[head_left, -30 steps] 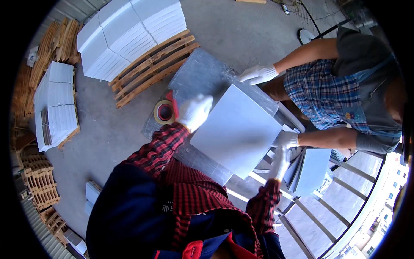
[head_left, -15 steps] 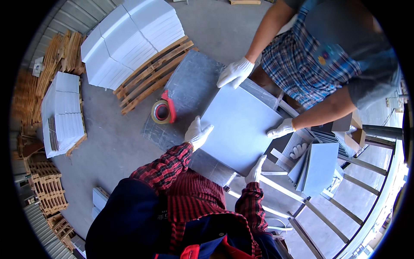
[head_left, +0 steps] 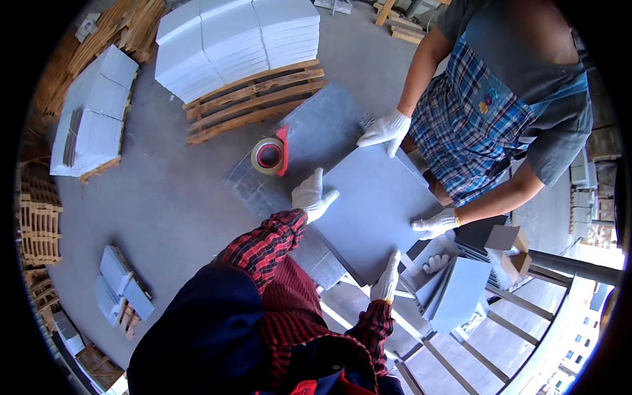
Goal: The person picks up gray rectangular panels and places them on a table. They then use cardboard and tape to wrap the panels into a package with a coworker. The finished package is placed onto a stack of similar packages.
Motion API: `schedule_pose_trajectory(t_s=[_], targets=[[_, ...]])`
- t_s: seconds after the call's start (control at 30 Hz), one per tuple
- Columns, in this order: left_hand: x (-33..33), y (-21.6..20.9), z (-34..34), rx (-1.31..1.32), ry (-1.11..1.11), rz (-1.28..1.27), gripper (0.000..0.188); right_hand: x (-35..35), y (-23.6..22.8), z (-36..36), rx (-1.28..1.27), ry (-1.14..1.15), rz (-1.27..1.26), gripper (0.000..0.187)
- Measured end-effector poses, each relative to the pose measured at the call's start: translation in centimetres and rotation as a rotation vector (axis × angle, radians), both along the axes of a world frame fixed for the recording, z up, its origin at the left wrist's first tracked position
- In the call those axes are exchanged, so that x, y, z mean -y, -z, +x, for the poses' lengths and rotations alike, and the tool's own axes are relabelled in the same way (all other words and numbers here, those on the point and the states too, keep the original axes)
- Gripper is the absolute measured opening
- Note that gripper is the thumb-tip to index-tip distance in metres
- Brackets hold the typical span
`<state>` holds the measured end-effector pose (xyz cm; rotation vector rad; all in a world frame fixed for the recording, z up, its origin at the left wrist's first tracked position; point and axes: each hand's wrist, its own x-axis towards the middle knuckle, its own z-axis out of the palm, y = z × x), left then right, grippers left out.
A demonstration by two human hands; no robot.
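Note:
A flat grey panel (head_left: 372,204) lies over a scuffed grey work surface (head_left: 324,108). My white-gloved left hand (head_left: 313,195) grips its left edge, with the thumb over the top face and the index finger pointing away from me. At the near right corner, my gloved right hand (head_left: 386,280) holds the edge with its fingers straight along it; my fingers' undersides are hidden. Opposite me, a co-worker's gloved hands, one at the far corner (head_left: 387,133) and one on the right edge (head_left: 436,224), touch the same panel. A tape dispenser (head_left: 270,156) with a red body sits to the left.
Right of the work surface, several grey panels (head_left: 461,293), a loose white glove (head_left: 436,263) and an open cardboard box (head_left: 508,249) rest by a metal frame (head_left: 520,326). Strapped white stacks stand on a wooden pallet (head_left: 253,105) at the far left. Smaller panels (head_left: 118,270) lie on the floor.
My view has swung, shifting the surroundings. The panel's top looks darker, with less glare. My hands and the co-worker's stay at its edges.

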<state>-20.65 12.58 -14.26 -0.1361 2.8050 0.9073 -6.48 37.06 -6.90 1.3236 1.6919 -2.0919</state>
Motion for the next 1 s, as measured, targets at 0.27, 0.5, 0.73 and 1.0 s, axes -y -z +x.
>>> schedule_pose_trajectory(t_s=[0.27, 0.5, 0.73, 1.0], targets=[[3.7, 1.4, -2.4, -0.282, -0.025, 0.14, 0.047, 12.4, -13.0, -5.9, -0.004, -0.22, 0.965, 0.061], [6.2, -8.7, -5.5, -0.25, 0.337, 0.75, 0.033, 21.3, -13.4, -11.2, -0.058, -0.174, 1.281, 0.06], [6.0, -21.2, -14.1, -0.578, 0.882, 1.046, 0.028, 25.5, -13.5, -13.9, -0.091, -0.15, 1.37, 0.079], [2.2, -21.0, -17.0, -0.597, 1.627, 0.302, 0.025, 27.7, -9.1, -10.8, -0.508, 0.561, 0.3, 0.043]])
